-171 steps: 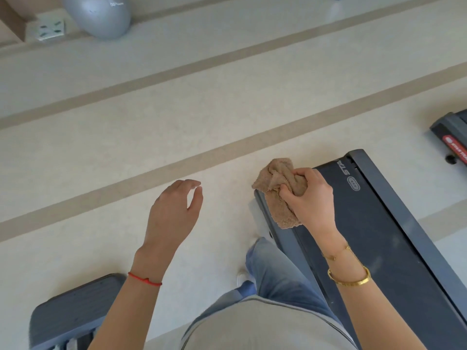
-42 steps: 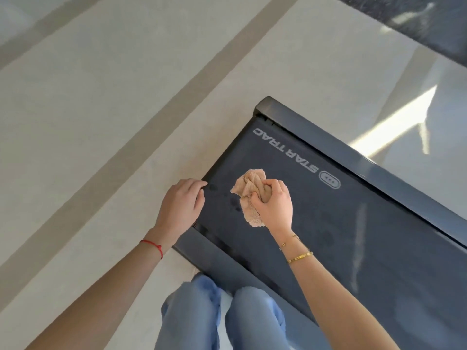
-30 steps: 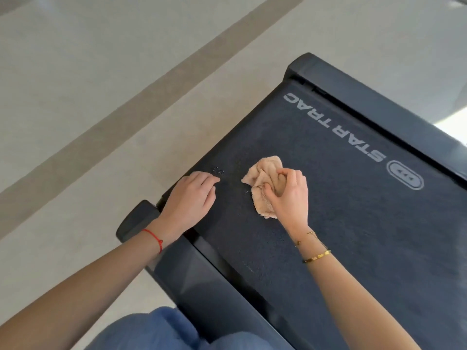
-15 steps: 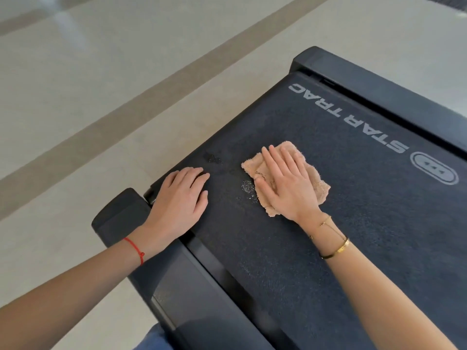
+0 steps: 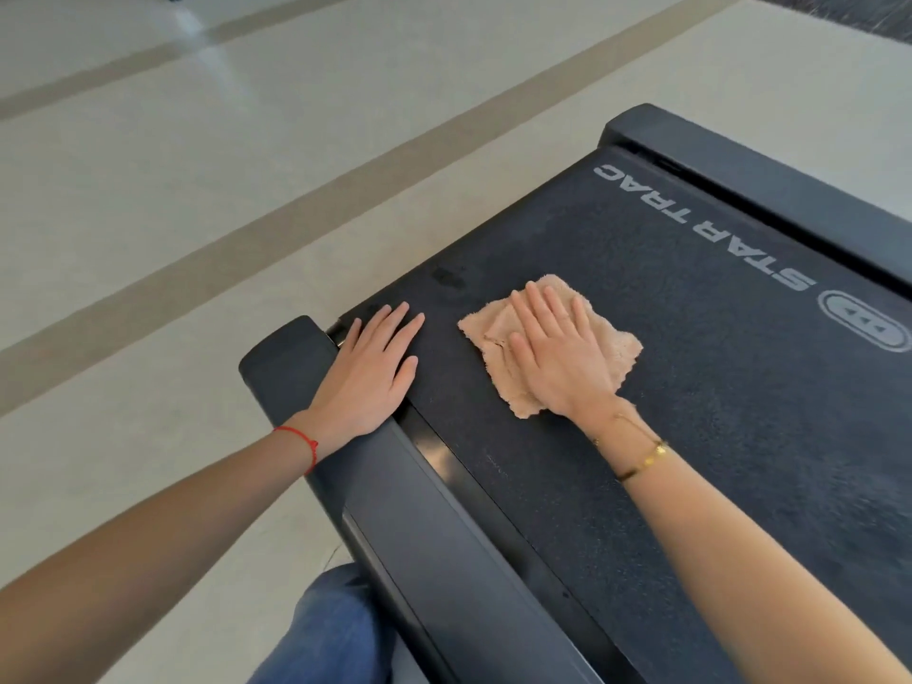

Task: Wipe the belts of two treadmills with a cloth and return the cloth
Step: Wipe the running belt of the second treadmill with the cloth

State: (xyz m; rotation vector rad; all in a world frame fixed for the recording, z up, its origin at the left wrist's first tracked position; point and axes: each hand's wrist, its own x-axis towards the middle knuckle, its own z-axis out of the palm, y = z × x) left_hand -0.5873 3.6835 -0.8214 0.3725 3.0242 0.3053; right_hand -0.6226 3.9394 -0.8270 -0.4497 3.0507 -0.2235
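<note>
Left hand (image 5: 367,375) lies flat with fingers straight, half on the dark grey side rail (image 5: 419,525), fingertips on the black textured treadmill belt (image 5: 691,387). Just to its right, the tan terry cloth (image 5: 498,333) is spread flat on the belt, corners pointing diamond-wise, right hand (image 5: 560,350) pressing it with straight, spread fingers.

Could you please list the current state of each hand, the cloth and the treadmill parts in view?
cloth: spread flat on the belt, under the right hand.
right hand: open, fingers straight, pressing the cloth.
left hand: open, flat across side rail and belt edge.
belt: dusty, dark smudge near its left edge.
side rail: bare apart from the left hand.
</note>
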